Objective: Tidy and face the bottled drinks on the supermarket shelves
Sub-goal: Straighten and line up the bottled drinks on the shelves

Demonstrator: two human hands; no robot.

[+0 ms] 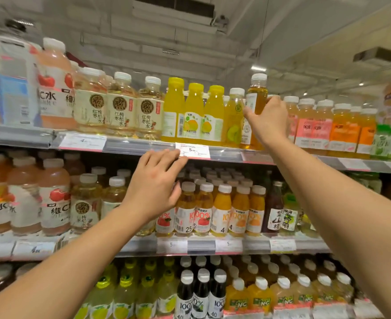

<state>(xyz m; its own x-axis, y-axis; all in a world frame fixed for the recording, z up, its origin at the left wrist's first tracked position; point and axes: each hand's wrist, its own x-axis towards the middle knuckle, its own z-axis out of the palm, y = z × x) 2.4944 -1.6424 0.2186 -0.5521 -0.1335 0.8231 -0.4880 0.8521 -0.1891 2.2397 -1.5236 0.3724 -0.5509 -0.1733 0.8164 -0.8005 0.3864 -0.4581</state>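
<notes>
On the top shelf (pixel 130 143) my right hand (pixel 269 120) grips an amber juice bottle with a white cap (pixel 256 93), raised higher than its neighbours and tilted slightly. To its left stand a pale green-yellow bottle (pixel 233 116) and three yellow-capped yellow bottles (pixel 195 111). My left hand (pixel 155 187) hovers in front of the middle shelf with fingers relaxed and spread, its fingertips near the white price tag (pixel 192 150). It holds nothing.
Cream-labelled tea bottles (pixel 121 107) and pink drinks (pixel 54 81) fill the top shelf's left. Orange and pink-labelled bottles (pixel 332 127) stand to the right. The middle shelf holds small juice bottles (pixel 222 208); the lower shelf holds dark and orange bottles (pixel 201 295).
</notes>
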